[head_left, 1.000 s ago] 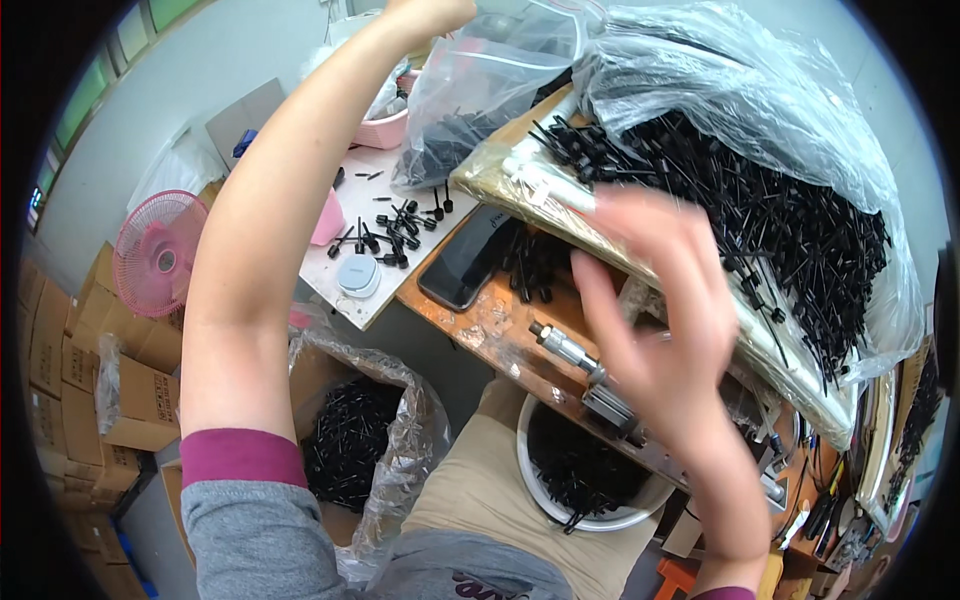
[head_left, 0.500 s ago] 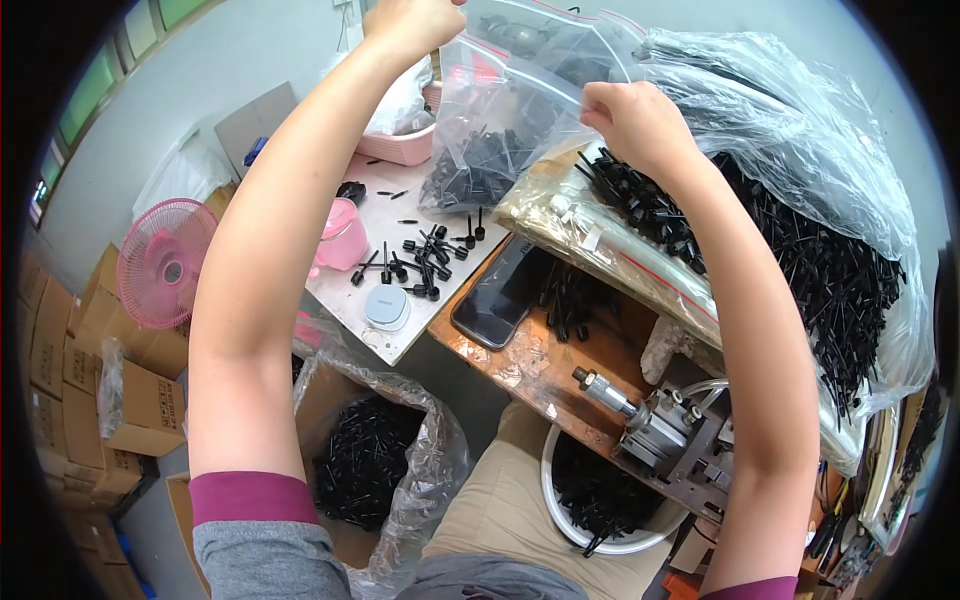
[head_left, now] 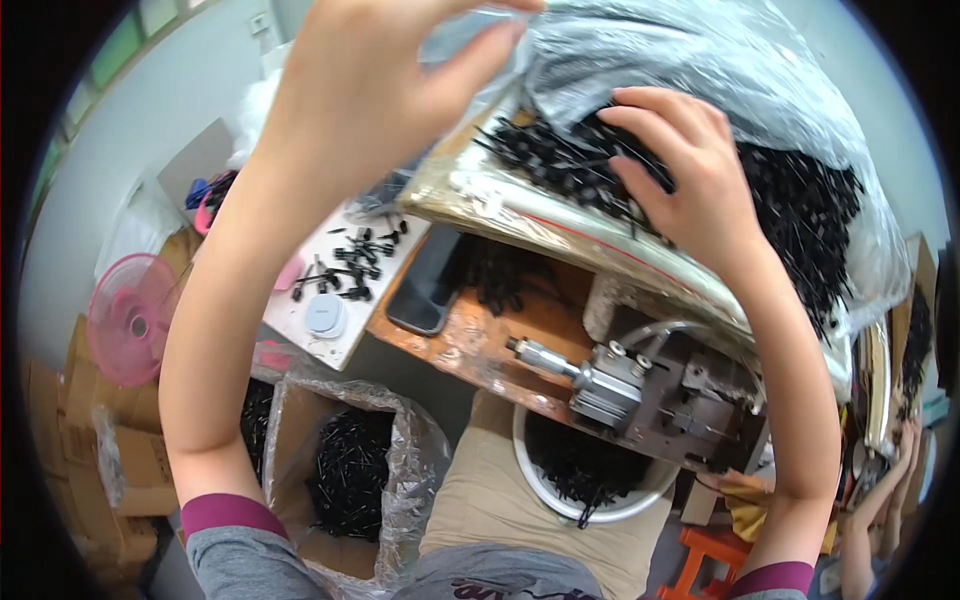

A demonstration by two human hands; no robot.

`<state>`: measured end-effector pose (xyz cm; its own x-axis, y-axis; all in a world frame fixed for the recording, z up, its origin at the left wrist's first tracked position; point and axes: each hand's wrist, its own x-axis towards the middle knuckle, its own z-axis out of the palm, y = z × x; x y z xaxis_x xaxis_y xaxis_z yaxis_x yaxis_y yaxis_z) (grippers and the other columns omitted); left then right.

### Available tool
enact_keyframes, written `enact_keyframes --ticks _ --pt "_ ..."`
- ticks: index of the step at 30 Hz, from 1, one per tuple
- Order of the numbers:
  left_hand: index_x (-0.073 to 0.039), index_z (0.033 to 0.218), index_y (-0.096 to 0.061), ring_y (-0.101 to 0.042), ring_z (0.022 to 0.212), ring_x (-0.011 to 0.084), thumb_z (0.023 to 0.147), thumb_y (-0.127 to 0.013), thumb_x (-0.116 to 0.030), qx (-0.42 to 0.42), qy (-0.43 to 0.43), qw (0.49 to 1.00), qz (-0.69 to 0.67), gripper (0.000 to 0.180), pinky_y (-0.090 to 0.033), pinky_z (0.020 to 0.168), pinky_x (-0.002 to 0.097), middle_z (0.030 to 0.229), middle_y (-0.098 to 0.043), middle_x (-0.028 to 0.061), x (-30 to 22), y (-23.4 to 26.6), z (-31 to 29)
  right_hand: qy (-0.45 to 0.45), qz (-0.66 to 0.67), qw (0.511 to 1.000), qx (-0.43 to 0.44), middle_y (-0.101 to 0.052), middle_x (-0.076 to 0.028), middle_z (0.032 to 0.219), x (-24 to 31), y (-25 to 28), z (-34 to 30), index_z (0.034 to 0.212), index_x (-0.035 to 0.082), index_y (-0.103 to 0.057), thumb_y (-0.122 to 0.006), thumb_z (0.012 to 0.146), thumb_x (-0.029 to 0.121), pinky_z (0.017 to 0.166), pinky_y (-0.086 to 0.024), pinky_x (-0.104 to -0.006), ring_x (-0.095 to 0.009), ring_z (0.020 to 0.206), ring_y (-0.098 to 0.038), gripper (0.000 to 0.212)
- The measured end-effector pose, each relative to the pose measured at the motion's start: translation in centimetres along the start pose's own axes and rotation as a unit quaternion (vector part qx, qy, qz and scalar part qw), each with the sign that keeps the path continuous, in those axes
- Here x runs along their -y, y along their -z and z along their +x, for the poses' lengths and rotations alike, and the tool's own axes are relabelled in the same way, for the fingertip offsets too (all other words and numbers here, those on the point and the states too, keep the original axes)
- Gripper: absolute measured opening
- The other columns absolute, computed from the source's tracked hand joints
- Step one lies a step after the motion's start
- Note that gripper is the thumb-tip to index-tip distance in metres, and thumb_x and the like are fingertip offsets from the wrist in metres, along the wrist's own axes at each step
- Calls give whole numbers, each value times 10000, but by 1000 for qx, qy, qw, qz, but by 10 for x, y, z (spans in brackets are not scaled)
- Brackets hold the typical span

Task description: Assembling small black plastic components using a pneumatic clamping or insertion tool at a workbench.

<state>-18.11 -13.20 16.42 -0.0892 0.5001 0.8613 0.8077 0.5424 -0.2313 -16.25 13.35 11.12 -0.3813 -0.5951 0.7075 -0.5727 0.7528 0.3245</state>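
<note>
My left hand is raised large at the top, close to the big clear plastic bag. Its thumb and fingers are apart, with nothing visible between them; the upper fingers run to the frame's edge. My right hand hovers over a heap of thin black plastic parts with stems in that bag. Those fingers are curved and spread from the thumb, and nothing shows in them. The bag rests on a stack of flat plastic packets. My left forearm hides much of the table behind it.
A metal clamping fixture and black phone sit on the wooden bench. Loose black parts and a small white case lie on the white table. Below are a white bucket and lined carton. Another person's arms show at right.
Both hands have come away from the clear zip bags they were at. My right hand has opened above the black parts; my left is nearer the camera. The view has shifted right.
</note>
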Motion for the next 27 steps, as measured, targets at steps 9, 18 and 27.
enact_keyframes --ticks 9,18,27 --pt "-13 979 -699 -642 754 204 748 -787 -127 130 -108 965 -200 273 -540 726 350 972 -705 101 -139 -15 -56 -413 147 892 114 -699 -20 758 -65 99 -116 917 28 -737 -728 836 157 609 -459 -252 -77 662 -583 152" --pt "-46 998 -715 -627 676 149 759 -787 -133 141 -68 911 -381 264 -541 632 264 938 -708 60 -211 -35 -73 -372 76 863 333 -713 -182 946 -48 87 -127 1026 -51 -690 -653 742 85 824 -526 -380 -312 882 -681 317" --pt "-73 1001 -742 -664 700 163 733 -818 -104 124 34 880 -457 280 -544 629 264 972 -732 60 -233 -41 -83 -499 156 836 167 -680 -47 780 -49 118 -141 991 -49 -684 -712 817 130 611 -470 -266 -95 663 -580 251"
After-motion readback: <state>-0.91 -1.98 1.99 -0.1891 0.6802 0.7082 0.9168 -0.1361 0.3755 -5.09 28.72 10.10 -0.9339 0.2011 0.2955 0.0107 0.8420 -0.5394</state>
